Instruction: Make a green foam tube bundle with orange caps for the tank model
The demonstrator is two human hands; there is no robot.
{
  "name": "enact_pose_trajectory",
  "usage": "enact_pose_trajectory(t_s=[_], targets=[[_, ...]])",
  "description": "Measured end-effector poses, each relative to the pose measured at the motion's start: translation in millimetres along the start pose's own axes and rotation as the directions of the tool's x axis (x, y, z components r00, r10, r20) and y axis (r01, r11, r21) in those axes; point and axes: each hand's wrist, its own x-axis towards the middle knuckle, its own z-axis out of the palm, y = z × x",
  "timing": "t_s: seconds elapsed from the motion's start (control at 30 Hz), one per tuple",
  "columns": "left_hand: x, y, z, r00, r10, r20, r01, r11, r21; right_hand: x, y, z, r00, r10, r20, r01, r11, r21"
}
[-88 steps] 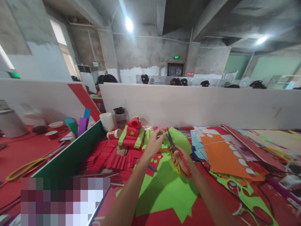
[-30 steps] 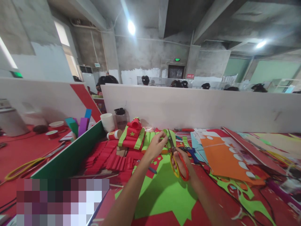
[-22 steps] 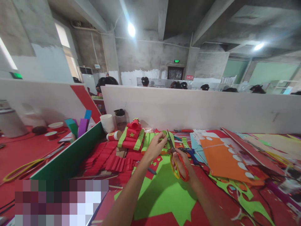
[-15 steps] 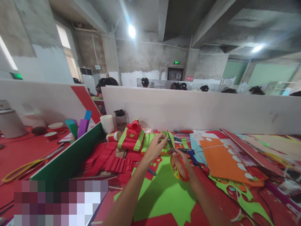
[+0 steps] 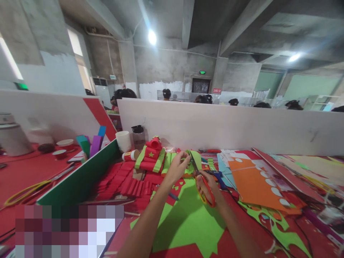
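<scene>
1. Over the large lime-green sheet [image 5: 188,218], I see the right hand [image 5: 205,184] wrapped round the scissors [image 5: 194,164], gripping them by their handle loops.
2. Facing it, the left hand [image 5: 179,165] has its fingertips drawn into a pinch, as far as I can judge on the edge of a small lime-green paper piece [image 5: 198,160]; the fingers hide how much they catch.
3. For a clean cut, I would hold the blades steady and turn the paper into them with the left, taking short bites. Those fingertips sit just beside the blade tips, so I'd want them clear before each squeeze.
4. As for looks, the piece is bright and seems slightly curled, raised above the table [image 5: 255,229]; its outline is too small for me to read. The scissors have dark blades pointing away, with one orange-red loop and one yellow.
5. Farther out, small green cutouts [image 5: 177,186] lie left of the scissors, and a red-and-green paper tower [image 5: 151,154] with a star stands beyond. Rightward lie a blue glue gun [image 5: 221,180] and an orange sheet [image 5: 252,179].
</scene>
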Motion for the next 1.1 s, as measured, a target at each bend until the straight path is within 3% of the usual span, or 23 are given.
enact_pose_trajectory(t_s=[0.37,0.5,0.7,1.1], targets=[[1,-1,-1.0,1.0,-0.025,0.0,0.025,0.998,-0.055,1,-1,-4,0.999,-0.042,0.018,0.042,0.998,-0.046],[2,-4,-1.8,0.998,-0.068,-0.011,0.066,0.994,-0.09,2,-1,-4,0.998,0.01,0.056,-0.009,1.0,-0.015],[2,-6,-3.6,0.987,-0.161,0.013,0.161,0.976,-0.145,-4,-10,-2,0.994,-0.021,0.105,0.022,1.0,-0.003],[3,-10,-4.0,0.964,-0.263,0.042,0.265,0.937,-0.226,-2,-12,-4,0.999,0.031,0.034,-0.03,0.999,-0.032]])
